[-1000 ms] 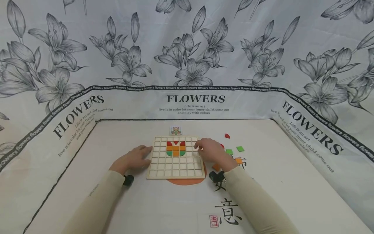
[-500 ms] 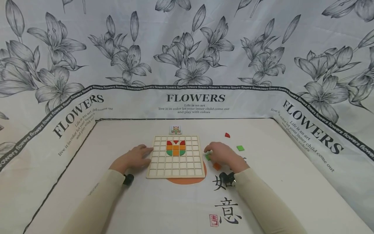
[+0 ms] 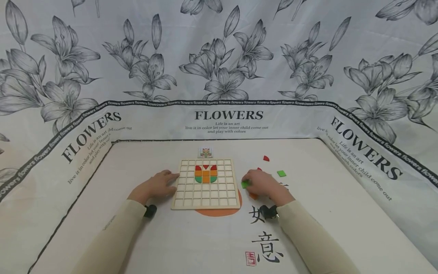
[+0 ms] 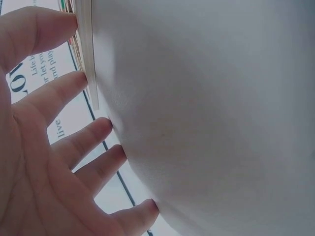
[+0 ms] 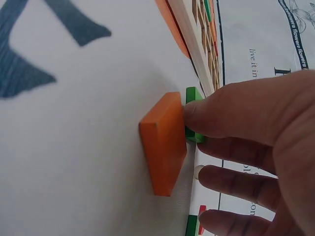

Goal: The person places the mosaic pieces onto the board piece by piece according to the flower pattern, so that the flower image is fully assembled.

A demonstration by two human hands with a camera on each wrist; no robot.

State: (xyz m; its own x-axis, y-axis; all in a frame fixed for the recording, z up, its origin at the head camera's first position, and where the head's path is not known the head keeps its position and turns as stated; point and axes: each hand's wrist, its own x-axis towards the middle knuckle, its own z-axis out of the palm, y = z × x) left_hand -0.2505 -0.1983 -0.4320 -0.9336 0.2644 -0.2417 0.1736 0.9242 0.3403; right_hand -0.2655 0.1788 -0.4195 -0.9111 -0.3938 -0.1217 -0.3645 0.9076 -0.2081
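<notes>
My left hand (image 3: pixel 155 186) lies beside the left edge of a wooden grid board (image 3: pixel 210 193). In the left wrist view its fingers are spread, with two fingertips at the board's side. Set in the board are red, orange and green tiles in a tulip shape. Right of the board, my right hand (image 3: pixel 265 185) pinches a green tile (image 3: pixel 244 184) between thumb and index finger, close to the tabletop. An orange tile (image 5: pixel 165 142) lies just in front of the thumb in the right wrist view. The other right fingers are loosely bent.
A small picture card (image 3: pixel 205 153) lies behind the board. Right of the board are a red quarter-round tile (image 3: pixel 266 158), a green tile (image 3: pixel 281 173) and a red piece (image 3: pixel 259 169) partly behind the hand. A printed cloth wall (image 3: pixel 229 123) closes the table's back.
My right hand has moved from the board's right edge to the loose tiles and now has its fingertips on a green one. The left hand has stayed in place.
</notes>
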